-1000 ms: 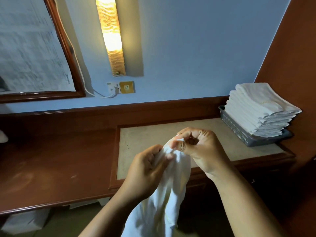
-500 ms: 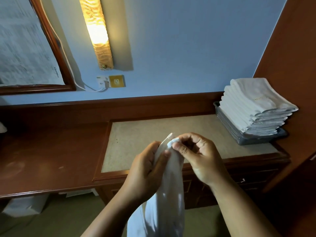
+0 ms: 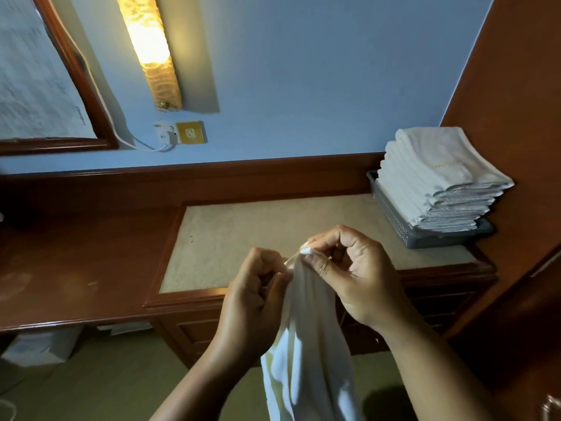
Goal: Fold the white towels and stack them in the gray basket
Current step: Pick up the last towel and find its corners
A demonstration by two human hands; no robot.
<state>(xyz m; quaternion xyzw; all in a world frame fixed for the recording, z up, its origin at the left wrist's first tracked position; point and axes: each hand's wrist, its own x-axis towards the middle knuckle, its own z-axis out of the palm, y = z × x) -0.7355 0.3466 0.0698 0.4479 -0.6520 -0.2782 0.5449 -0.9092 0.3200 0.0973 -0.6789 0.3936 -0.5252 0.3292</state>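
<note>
A white towel [image 3: 306, 344] hangs bunched in front of the desk, running down out of the frame's bottom. My right hand [image 3: 355, 275] pinches its top corner between thumb and fingertips. My left hand [image 3: 255, 296] grips the towel's edge just left of that, fingers curled. At the desk's far right stands the gray basket [image 3: 403, 229], holding a tall stack of folded white towels [image 3: 437, 177] that rises well above its rim.
A wooden desk has a beige inset top [image 3: 243, 235] beneath my hands and a lower dark wooden shelf [image 3: 66, 262] to the left. A wooden wall panel [image 3: 516, 101] closes the right side. Lamp, socket and framed mirror hang on the blue wall.
Both hands stay together on the towel's top, working along its edge. The view has shifted slightly, and the hands sit a little lower over the desk's front edge.
</note>
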